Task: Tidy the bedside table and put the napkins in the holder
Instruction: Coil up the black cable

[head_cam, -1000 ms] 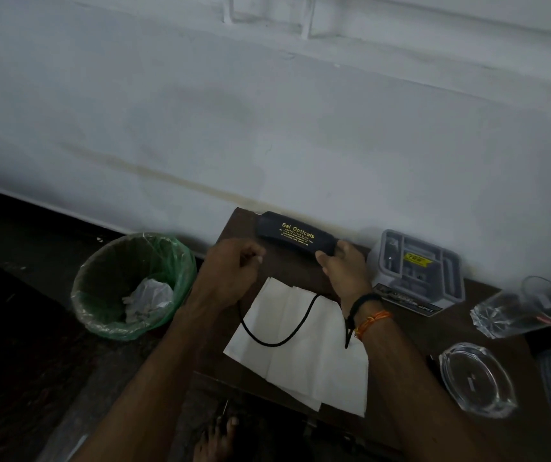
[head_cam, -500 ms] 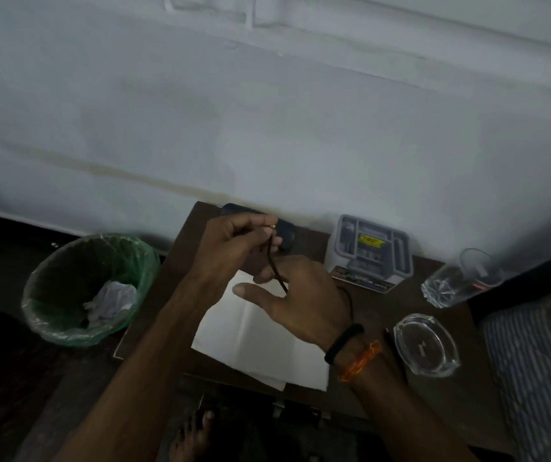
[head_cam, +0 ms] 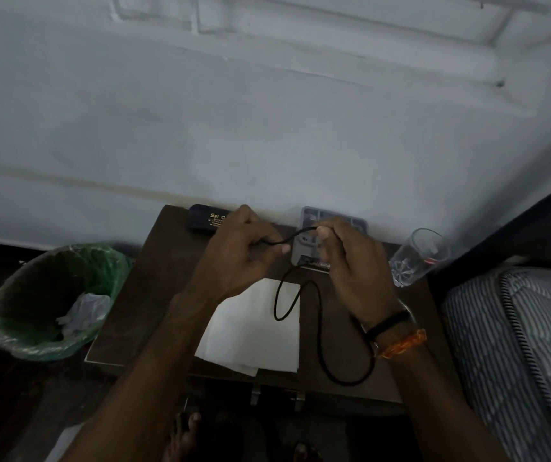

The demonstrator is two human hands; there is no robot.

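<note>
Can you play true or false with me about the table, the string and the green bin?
1. Both hands hold the black cord. True: the left hand and the right hand each pinch it.
2. The white napkins are inside the grey holder. False: they lie flat on the table.
3. The bin has a green liner. True.
4. The drinking glass is in the bin. False: it sits at the table's right end, by the bed.
5. The black case is by the wall. True.
</note>
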